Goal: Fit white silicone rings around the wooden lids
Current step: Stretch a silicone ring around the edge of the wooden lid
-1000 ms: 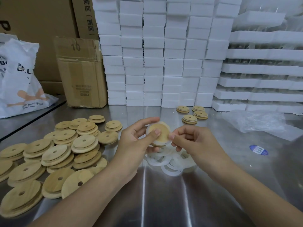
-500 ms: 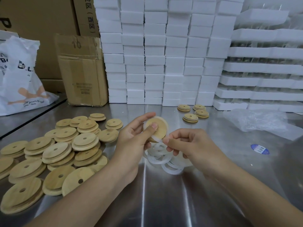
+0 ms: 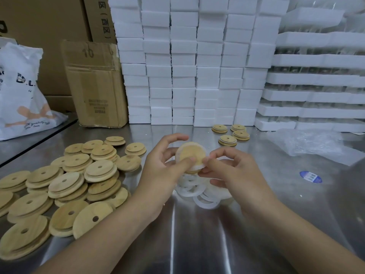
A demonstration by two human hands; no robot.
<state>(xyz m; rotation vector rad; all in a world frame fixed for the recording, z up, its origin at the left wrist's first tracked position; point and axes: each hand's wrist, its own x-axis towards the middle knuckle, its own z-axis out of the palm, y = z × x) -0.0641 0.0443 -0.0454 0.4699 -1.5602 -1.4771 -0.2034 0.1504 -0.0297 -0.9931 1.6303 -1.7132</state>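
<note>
My left hand (image 3: 162, 169) grips a round wooden lid (image 3: 191, 154) above the metal table, thumb across its face. A white silicone ring (image 3: 197, 167) wraps the lid's rim. My right hand (image 3: 231, 171) pinches that ring at the lid's lower right edge. Under both hands lies a heap of loose white rings (image 3: 199, 196). A big pile of bare wooden lids (image 3: 65, 182), each with a small hole, covers the table's left side. Several lids with rings on them (image 3: 230, 134) lie at the back right.
White foam blocks (image 3: 187, 66) are stacked along the back, with foam trays (image 3: 316, 80) to their right. A cardboard box (image 3: 94, 86) and a white plastic bag (image 3: 21, 95) stand at the back left. Crumpled clear plastic (image 3: 316, 145) and a blue sticker (image 3: 311, 176) lie on the right.
The lid has turned a little in my left hand. My right hand went down from the lid's side to its lower edge, then came back up, still pinching the ring.
</note>
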